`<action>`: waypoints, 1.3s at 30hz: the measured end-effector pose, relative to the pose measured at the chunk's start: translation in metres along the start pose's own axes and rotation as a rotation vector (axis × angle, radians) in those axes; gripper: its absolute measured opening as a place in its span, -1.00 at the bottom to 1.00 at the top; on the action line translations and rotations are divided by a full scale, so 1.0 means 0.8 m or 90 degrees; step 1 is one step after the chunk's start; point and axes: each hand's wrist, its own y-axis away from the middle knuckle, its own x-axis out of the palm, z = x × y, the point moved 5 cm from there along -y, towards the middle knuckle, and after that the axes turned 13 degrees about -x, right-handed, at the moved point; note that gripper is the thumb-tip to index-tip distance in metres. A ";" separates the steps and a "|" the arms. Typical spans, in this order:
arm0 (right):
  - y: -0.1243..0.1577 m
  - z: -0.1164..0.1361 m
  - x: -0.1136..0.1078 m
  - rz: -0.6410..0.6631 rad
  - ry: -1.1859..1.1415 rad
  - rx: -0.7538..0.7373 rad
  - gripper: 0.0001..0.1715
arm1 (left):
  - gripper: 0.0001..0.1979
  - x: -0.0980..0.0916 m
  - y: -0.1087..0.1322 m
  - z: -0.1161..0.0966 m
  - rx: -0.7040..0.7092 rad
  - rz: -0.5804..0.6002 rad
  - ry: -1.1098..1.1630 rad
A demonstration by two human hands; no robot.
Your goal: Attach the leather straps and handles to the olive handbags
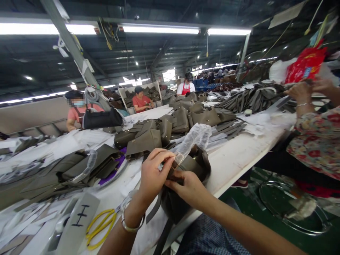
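Forearms [233, 223] extend, left hand [156, 170] and right hand [190, 188] gripping an olive bag [174, 207].

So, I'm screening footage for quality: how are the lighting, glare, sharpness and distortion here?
Head view: tube lights blown out to white, roof dark; plastic strip catching bright highlights, bag sinking into shadow. Head view: left hand and right hand fairly clear, distant background soft; wide-angle stretching towards the edges, as in the floral sleeve.

The left hand [156, 171] pinches clear plastic [195, 140]; the right hand [191, 187] grips an olive-brown bag [174, 205] at the counter [225, 159] edge.
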 end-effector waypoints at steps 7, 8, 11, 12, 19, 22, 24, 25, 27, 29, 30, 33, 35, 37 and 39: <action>0.006 -0.019 -0.024 -0.081 0.058 0.046 -0.74 | -0.84 -0.001 0.033 0.044 -0.006 0.153 -0.016; 0.009 -0.018 -0.027 -0.075 0.075 0.036 -0.72 | -0.84 -0.003 0.039 0.053 -0.043 0.176 0.018; 0.026 -0.013 -0.033 -0.036 0.194 -0.002 -0.69 | -0.61 -0.006 0.057 0.073 -0.108 0.257 0.071; 0.034 -0.012 -0.032 -0.012 0.251 -0.014 -0.67 | -0.56 -0.006 0.061 0.075 -0.100 0.285 0.062; 0.053 -0.026 -0.030 0.188 0.466 -0.156 -0.85 | -0.59 0.011 0.036 0.063 0.044 0.444 -0.107; 0.030 -0.030 -0.052 0.209 0.478 -0.214 -0.86 | -0.68 0.021 0.012 0.046 0.072 0.485 -0.156; 0.010 -0.026 -0.069 0.195 0.481 -0.272 -0.90 | -0.73 0.019 -0.004 0.031 0.057 0.441 -0.144; 0.000 -0.023 -0.077 0.181 0.478 -0.305 -0.89 | -0.74 0.016 -0.010 0.023 0.042 0.401 -0.128; -0.015 -0.018 -0.090 0.155 0.458 -0.368 -0.84 | -0.76 0.011 -0.016 0.008 0.015 0.321 -0.097; -0.024 -0.020 -0.099 0.147 0.433 -0.403 -0.82 | -0.77 0.011 -0.013 -0.002 -0.004 0.261 -0.085; -0.025 -0.024 -0.102 0.148 0.425 -0.407 -0.83 | -0.76 0.014 -0.009 -0.002 -0.019 0.237 -0.088; -0.012 -0.044 -0.107 0.138 0.418 -0.364 -0.85 | -0.71 0.035 0.010 0.014 -0.112 0.211 -0.099; 0.012 -0.052 -0.110 0.034 0.423 -0.298 -0.85 | -0.68 0.055 0.025 0.030 -0.181 0.244 -0.088; 0.047 -0.050 -0.114 -0.145 0.412 -0.199 -0.84 | -0.68 0.073 0.036 0.040 -0.221 0.277 -0.066; 0.084 -0.046 -0.104 -0.245 0.346 -0.084 -0.83 | -0.69 0.085 0.041 0.042 -0.233 0.277 -0.058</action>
